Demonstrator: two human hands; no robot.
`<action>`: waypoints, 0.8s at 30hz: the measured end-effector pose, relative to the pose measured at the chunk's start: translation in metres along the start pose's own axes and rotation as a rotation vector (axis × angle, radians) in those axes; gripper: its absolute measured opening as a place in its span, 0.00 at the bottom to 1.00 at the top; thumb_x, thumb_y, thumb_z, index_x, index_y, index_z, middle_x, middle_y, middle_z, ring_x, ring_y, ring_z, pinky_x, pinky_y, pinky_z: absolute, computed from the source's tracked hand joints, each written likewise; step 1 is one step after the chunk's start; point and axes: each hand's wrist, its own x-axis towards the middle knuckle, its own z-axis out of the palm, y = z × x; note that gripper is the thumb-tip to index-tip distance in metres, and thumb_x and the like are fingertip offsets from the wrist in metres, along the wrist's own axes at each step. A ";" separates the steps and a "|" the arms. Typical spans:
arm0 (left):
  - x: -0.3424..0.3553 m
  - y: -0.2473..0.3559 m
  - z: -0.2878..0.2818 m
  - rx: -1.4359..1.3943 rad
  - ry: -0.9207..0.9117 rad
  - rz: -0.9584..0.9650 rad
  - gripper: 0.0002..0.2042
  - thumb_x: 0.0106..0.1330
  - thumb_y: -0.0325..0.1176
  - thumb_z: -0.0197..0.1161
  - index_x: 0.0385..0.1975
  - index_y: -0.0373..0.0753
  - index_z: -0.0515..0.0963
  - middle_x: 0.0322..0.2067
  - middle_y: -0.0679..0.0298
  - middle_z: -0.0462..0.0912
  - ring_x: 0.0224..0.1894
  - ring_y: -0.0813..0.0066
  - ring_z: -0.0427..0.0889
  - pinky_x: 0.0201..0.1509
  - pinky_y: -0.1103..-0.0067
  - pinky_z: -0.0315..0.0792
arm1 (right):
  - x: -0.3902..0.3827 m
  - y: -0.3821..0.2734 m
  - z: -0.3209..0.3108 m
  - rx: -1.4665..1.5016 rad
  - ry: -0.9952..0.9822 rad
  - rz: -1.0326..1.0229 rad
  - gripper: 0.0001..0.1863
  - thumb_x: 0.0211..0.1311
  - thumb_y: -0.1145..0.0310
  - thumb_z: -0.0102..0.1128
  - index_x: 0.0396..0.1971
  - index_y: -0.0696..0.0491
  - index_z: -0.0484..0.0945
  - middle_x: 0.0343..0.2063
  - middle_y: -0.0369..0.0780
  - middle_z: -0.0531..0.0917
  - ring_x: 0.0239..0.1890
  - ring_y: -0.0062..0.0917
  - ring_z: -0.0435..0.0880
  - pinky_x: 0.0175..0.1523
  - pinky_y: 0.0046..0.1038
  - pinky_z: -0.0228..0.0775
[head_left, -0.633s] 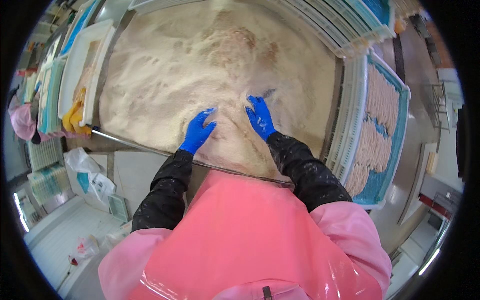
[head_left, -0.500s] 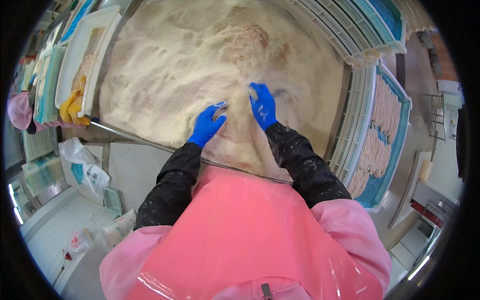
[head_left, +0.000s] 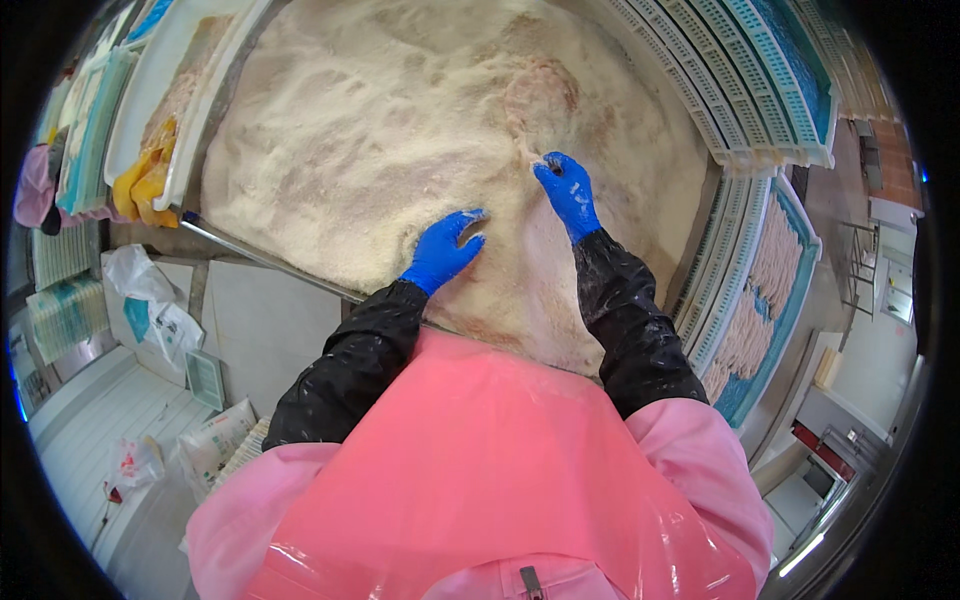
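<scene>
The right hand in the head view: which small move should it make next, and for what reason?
Probably the right hand should reach slightly forward to the pinkish mound: this lies just beyond it, amid the pale crumbs, while the left hand, thumb and fingers apart, is farther away.

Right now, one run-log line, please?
left blue-gloved hand: open, at pale granular crumbs | right blue-gloved hand: curled, hold unclear | beyond: pinkish mound

A wide, metal-rimmed worktable [head_left: 255,249] before me carries uneven drifts of cream-coloured, powdery crumbs [head_left: 330,150] with a pinkish patch [head_left: 541,92].
</scene>
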 end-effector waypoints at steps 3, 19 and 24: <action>0.001 -0.003 0.000 0.002 -0.016 -0.011 0.19 0.59 0.36 0.59 0.51 0.43 0.75 0.51 0.57 0.76 0.53 0.60 0.75 0.58 0.72 0.67 | -0.015 -0.010 -0.010 0.104 -0.101 0.098 0.13 0.59 0.62 0.58 0.30 0.59 0.78 0.22 0.36 0.79 0.26 0.22 0.77 0.33 0.27 0.69; 0.001 0.037 0.029 0.168 0.228 0.093 0.18 0.57 0.26 0.57 0.50 0.39 0.75 0.49 0.55 0.75 0.54 0.58 0.71 0.59 0.70 0.63 | -0.183 0.029 -0.063 -0.276 -0.003 0.111 0.12 0.62 0.62 0.53 0.32 0.55 0.79 0.32 0.48 0.81 0.34 0.41 0.80 0.41 0.35 0.71; 0.004 0.034 0.120 -0.591 0.349 -0.227 0.20 0.65 0.29 0.54 0.57 0.34 0.66 0.56 0.57 0.69 0.58 0.63 0.67 0.65 0.74 0.57 | -0.168 0.048 -0.018 0.234 0.213 0.103 0.21 0.65 0.63 0.51 0.54 0.59 0.69 0.54 0.50 0.72 0.58 0.42 0.68 0.63 0.36 0.56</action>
